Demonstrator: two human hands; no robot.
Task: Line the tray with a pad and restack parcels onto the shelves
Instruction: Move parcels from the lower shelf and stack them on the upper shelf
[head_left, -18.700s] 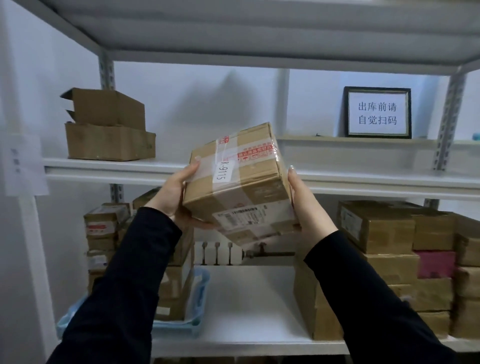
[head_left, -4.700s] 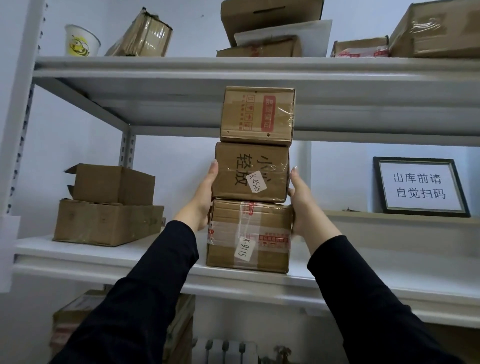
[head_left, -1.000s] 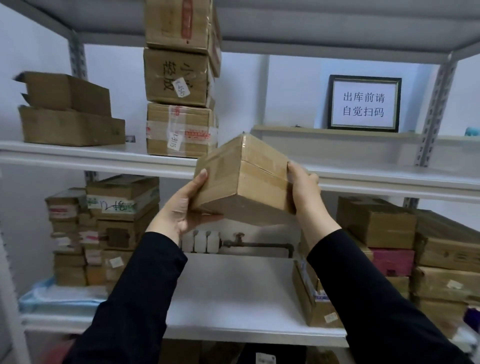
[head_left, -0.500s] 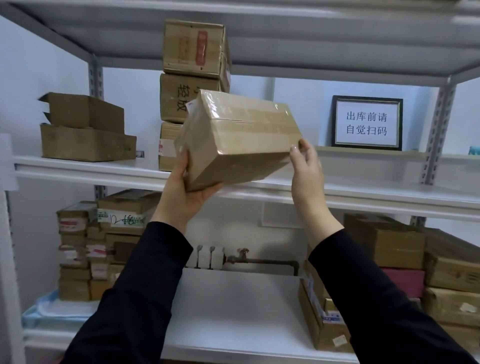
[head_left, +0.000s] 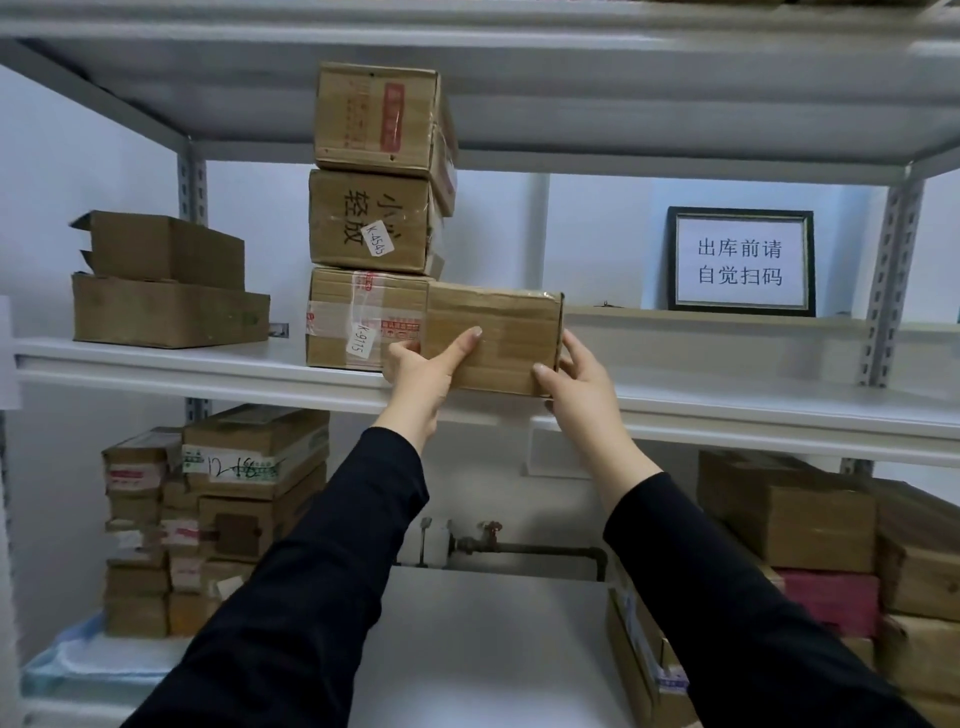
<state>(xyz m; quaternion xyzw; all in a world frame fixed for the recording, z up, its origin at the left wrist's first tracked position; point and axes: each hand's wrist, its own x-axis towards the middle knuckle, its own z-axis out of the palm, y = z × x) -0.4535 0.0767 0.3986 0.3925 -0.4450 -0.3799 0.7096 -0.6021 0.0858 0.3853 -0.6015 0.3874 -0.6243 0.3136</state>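
Nearest you, your two dark sleeves (head_left: 332, 571) reach up and away toward twelve o'clock over the bare white lower shelf (head_left: 483, 649). At eight o'clock on that shelf a pale blue tray (head_left: 78, 670) carries a block of small stacked parcels (head_left: 218, 514); at four o'clock more brown cartons (head_left: 810, 514) and a pink one are piled.

Farther out, your left hand (head_left: 421, 374) clasps the near left corner of a plain brown parcel (head_left: 498, 338), thumb laid across its front face, the other fingers hidden behind. Your right hand (head_left: 576, 384) grips the parcel's right end, thumb on the front lower corner, fingers wrapped around the side. The parcel sits level at the front edge of the middle shelf (head_left: 753, 405), its left end touching the bottom box of a three-high stack (head_left: 374, 223) at eleven o'clock. Whether it rests fully on the shelf I cannot tell.

Beyond, at ten o'clock, two open cartons (head_left: 161, 296) sit one on the other. At two o'clock a framed sign (head_left: 740, 262) stands on a ledge against the back wall.
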